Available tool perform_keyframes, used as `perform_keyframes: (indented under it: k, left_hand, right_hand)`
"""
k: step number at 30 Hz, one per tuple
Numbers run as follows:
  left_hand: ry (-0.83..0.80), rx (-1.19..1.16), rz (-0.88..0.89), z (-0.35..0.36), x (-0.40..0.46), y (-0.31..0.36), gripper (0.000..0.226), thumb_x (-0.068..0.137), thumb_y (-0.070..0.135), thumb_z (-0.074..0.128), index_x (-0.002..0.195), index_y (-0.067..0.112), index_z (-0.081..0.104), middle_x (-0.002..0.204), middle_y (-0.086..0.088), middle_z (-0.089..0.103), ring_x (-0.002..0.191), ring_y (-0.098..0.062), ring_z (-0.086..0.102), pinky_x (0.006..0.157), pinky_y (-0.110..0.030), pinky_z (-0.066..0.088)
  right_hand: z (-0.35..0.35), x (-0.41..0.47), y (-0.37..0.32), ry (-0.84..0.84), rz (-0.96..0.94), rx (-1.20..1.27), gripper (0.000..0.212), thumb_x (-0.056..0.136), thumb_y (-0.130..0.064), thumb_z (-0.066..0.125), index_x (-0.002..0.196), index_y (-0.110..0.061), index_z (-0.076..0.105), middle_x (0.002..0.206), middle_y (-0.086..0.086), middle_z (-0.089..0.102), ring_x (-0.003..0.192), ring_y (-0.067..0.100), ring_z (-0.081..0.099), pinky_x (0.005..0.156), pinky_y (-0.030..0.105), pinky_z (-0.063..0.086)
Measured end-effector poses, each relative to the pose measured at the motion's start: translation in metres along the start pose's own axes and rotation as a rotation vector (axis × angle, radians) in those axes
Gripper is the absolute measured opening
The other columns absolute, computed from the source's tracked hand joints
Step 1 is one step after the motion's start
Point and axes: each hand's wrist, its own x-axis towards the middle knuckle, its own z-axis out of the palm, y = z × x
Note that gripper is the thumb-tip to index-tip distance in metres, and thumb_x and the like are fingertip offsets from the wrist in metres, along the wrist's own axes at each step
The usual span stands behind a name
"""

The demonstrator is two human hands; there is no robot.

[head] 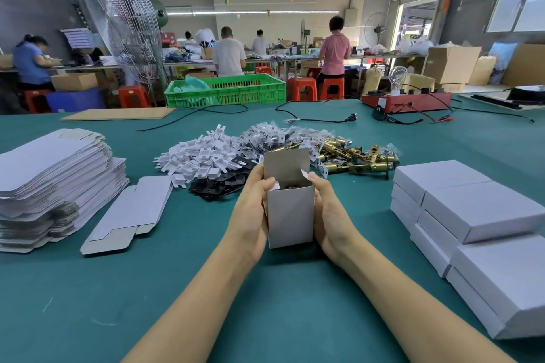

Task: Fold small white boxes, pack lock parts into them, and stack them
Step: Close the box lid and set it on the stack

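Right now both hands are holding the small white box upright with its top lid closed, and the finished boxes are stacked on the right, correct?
Not quite: the head view shows the small white cardboard box with its top lid open. Both hands, left and right, do hold it upright, and the finished white boxes are stacked on the right.

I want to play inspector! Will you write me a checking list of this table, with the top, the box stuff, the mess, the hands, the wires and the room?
Surface: green table, flat, mostly covered at the far side.
Job's things: open white box held upright, lid flap up, something brass-coloured inside; flat box blanks stacked left; closed boxes stacked right; brass latches, white plastic pieces, black plates and bagged parts piled behind.
Clutter: cardboard sheet, red tester box.
Hands: left hand and right hand grip the box sides.
Cables: black cord with plug loose on table.
Surroundings: workers at benches, green crate, red stools.
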Motion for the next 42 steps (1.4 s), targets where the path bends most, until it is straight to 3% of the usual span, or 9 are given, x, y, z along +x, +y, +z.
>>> perform_keyframes:
  k: [6,9,14,20,24,27,32,37,42]
  left_hand:
    - [0.009,0.01,0.012,0.001,0.0,0.002,0.035,0.1,0.007,0.037,0.107,0.026,0.066,0.104,-0.002,0.074,0.082,-0.012,0.068,0.07,-0.023,0.055]
    - [0.018,0.013,0.012,0.001,0.0,0.002,0.035,0.1,0.006,0.038,0.104,0.026,0.067,0.101,-0.001,0.074,0.081,-0.011,0.068,0.068,-0.022,0.056]
    - [0.051,-0.014,0.023,0.002,-0.001,0.003,0.038,0.098,0.005,0.041,0.089,0.026,0.072,0.094,-0.004,0.073,0.076,-0.014,0.066,0.064,-0.024,0.054]
    - [0.041,0.026,0.098,0.004,-0.006,0.002,0.032,0.086,0.01,0.047,0.073,0.022,0.074,0.087,-0.003,0.072,0.079,-0.016,0.063,0.064,-0.023,0.052]
    - [-0.021,0.031,0.094,0.002,-0.011,0.001,0.022,0.07,0.039,0.061,0.078,0.02,0.07,0.089,-0.005,0.066,0.079,-0.018,0.057,0.065,-0.029,0.046]
    - [-0.001,0.149,0.16,0.002,-0.012,0.0,0.026,0.064,0.047,0.067,0.081,0.028,0.069,0.09,0.001,0.065,0.085,-0.018,0.056,0.073,-0.032,0.043]
    - [0.122,0.473,0.312,0.002,-0.017,-0.014,0.035,0.078,0.054,0.052,0.108,0.037,0.058,0.102,0.024,0.063,0.096,-0.003,0.057,0.084,-0.018,0.045]
    - [0.135,0.519,0.353,0.0,-0.015,-0.017,0.026,0.088,0.043,0.05,0.114,0.037,0.052,0.092,0.033,0.059,0.085,0.005,0.054,0.078,-0.011,0.042]
    - [0.159,0.485,0.344,0.002,-0.014,-0.018,0.022,0.089,0.042,0.048,0.11,0.042,0.053,0.086,0.024,0.062,0.081,-0.003,0.057,0.074,-0.016,0.047]
  right_hand:
    - [0.0,0.002,-0.002,0.014,-0.077,0.048,0.029,0.088,-0.038,0.046,0.107,-0.027,0.066,0.111,0.01,0.07,0.088,0.022,0.067,0.075,0.036,0.053]
    - [0.0,0.003,-0.007,0.077,-0.167,0.042,0.025,0.089,-0.022,0.048,0.109,-0.027,0.063,0.115,0.012,0.069,0.093,0.028,0.062,0.083,0.041,0.047]
    - [0.003,0.001,-0.015,0.149,-0.228,0.1,0.04,0.091,-0.001,0.049,0.082,-0.03,0.074,0.085,0.004,0.069,0.075,0.02,0.051,0.066,0.032,0.037]
    - [0.011,-0.001,-0.011,0.298,-0.263,0.022,0.031,0.086,-0.013,0.049,0.064,-0.022,0.069,0.07,0.002,0.066,0.061,0.017,0.053,0.052,0.025,0.037]
    - [0.011,-0.002,-0.005,0.275,-0.259,0.028,0.027,0.071,-0.037,0.047,0.066,-0.021,0.068,0.075,0.008,0.06,0.068,0.023,0.047,0.056,0.031,0.033]
    - [0.013,-0.003,-0.001,0.279,-0.363,-0.063,0.023,0.075,-0.039,0.05,0.073,-0.023,0.066,0.081,0.004,0.061,0.075,0.022,0.051,0.064,0.033,0.037]
    - [0.015,-0.008,0.019,0.348,-0.553,-0.339,0.019,0.09,-0.034,0.041,0.1,-0.033,0.057,0.09,-0.022,0.063,0.084,-0.001,0.057,0.073,0.014,0.043]
    - [0.012,-0.006,0.022,0.372,-0.57,-0.372,0.022,0.091,-0.04,0.042,0.111,-0.038,0.05,0.087,-0.011,0.058,0.078,-0.005,0.054,0.07,0.009,0.04]
    - [0.011,-0.005,0.022,0.393,-0.597,-0.441,0.026,0.091,-0.043,0.041,0.116,-0.047,0.047,0.077,-0.014,0.054,0.072,-0.001,0.051,0.067,0.011,0.04]
